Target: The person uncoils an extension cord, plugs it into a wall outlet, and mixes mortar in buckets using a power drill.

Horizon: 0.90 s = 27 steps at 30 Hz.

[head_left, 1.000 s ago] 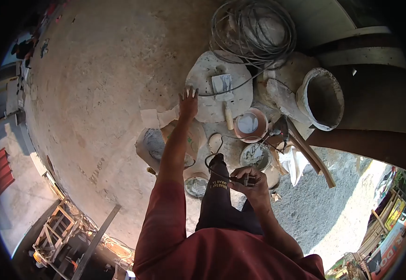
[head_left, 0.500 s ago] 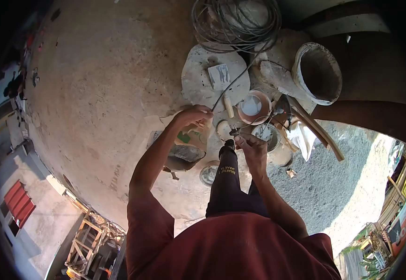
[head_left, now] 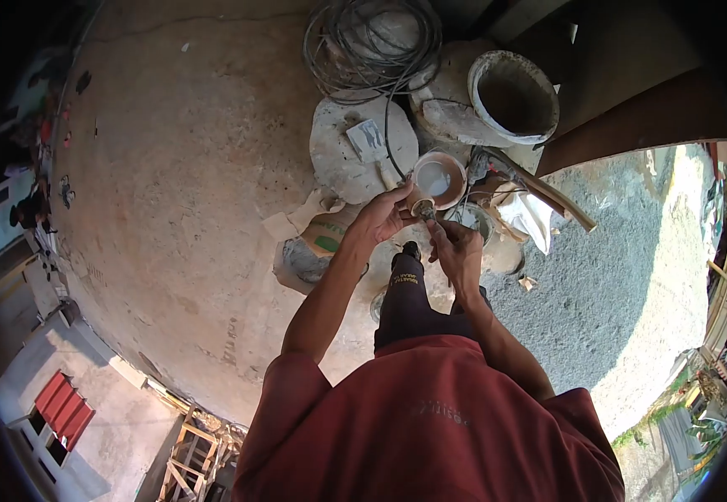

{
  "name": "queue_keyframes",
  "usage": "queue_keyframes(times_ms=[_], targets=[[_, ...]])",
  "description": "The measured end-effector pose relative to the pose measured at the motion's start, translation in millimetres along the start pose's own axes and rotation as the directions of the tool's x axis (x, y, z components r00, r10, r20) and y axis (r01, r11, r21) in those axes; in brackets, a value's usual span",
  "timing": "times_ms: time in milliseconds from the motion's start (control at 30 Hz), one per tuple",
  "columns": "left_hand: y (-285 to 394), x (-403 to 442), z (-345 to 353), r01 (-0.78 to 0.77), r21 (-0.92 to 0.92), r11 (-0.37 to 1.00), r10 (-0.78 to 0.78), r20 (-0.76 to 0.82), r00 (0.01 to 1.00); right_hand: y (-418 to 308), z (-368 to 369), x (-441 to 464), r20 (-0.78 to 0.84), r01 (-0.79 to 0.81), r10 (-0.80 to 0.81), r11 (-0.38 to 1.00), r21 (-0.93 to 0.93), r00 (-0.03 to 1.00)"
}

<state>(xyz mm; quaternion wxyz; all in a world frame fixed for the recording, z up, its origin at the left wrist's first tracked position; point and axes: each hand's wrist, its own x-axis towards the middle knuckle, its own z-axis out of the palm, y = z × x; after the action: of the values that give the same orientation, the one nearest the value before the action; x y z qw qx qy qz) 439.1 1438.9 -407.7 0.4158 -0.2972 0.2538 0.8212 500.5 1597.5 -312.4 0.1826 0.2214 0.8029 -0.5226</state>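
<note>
My left hand (head_left: 387, 214) is closed around the end of a dark electric cable (head_left: 394, 151), which runs down to it from a coil at the top. Close beside it, my right hand (head_left: 457, 249) pinches a small dark plug (head_left: 427, 213). The two hands nearly meet, and the cable end inside my left hand is hidden by the fingers. Just above them stands a round clay-coloured bowl (head_left: 461, 180) with pale liquid in it. Left of my left hand lies an opened paper sack (head_left: 327, 238) with grey powder.
The cable coil (head_left: 317, 63) lies on a pale lump at the top. Below it, a flat round slab (head_left: 330, 138) carries a small grey-white block (head_left: 367, 140). A large crusted bucket (head_left: 474, 92), wooden strips (head_left: 577, 215) and a grey sand heap (head_left: 585, 284) are to the right.
My left hand has moved right with the cable, and the plug in my right hand is now close against it. The whole view has shifted a little.
</note>
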Motion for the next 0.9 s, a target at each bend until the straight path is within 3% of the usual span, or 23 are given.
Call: queue_keyframes(times_ms=[100, 167, 200, 267, 400, 467, 800, 867, 900], targets=[[-4, 3, 9, -0.037, 0.078, 0.996, 0.041, -0.039, 0.998, 2, -10, 5, 0.016, -0.038, 0.038, 0.999, -0.003, 0.999], [-6, 5, 15, -0.041, 0.132, 0.990, 0.051, -0.066, 0.997, 4, -15, 7, -0.008, 0.336, -0.352, 0.901, -0.274, 0.936], [-8, 7, 14, -0.046, 0.178, 0.983, 0.063, -0.095, 0.993, 6, -15, 8, -0.014, 0.336, -0.353, 0.902, -0.271, 0.936], [-8, 14, 12, -0.061, 0.200, 0.978, 0.079, -0.083, 0.993, 10, -15, 12, -0.092, 0.468, -0.511, 0.834, -0.292, 0.854], [-10, 16, 14, -0.104, 0.179, 0.978, 0.122, -0.092, 0.988, 8, -19, 14, -0.092, 0.376, -0.410, 0.890, -0.259, 0.908], [-10, 17, 13, -0.110, 0.167, 0.980, 0.127, -0.094, 0.987, 9, -17, 16, -0.053, 0.469, -0.494, 0.850, -0.241, 0.868], [-19, 9, 14, -0.186, 0.166, 0.968, 0.216, -0.188, 0.958, 24, 7, 32, -0.066, 0.444, -0.470, 0.865, -0.234, 0.880], [-16, 15, -4, -0.186, 0.134, 0.973, 0.210, -0.192, 0.959, 31, 17, 45, -0.103, 0.548, -0.583, 0.800, -0.246, 0.806], [-14, 15, -6, -0.186, 0.102, 0.977, 0.204, -0.213, 0.955, 34, 20, 49, -0.055, 0.517, -0.547, 0.817, -0.257, 0.836]])
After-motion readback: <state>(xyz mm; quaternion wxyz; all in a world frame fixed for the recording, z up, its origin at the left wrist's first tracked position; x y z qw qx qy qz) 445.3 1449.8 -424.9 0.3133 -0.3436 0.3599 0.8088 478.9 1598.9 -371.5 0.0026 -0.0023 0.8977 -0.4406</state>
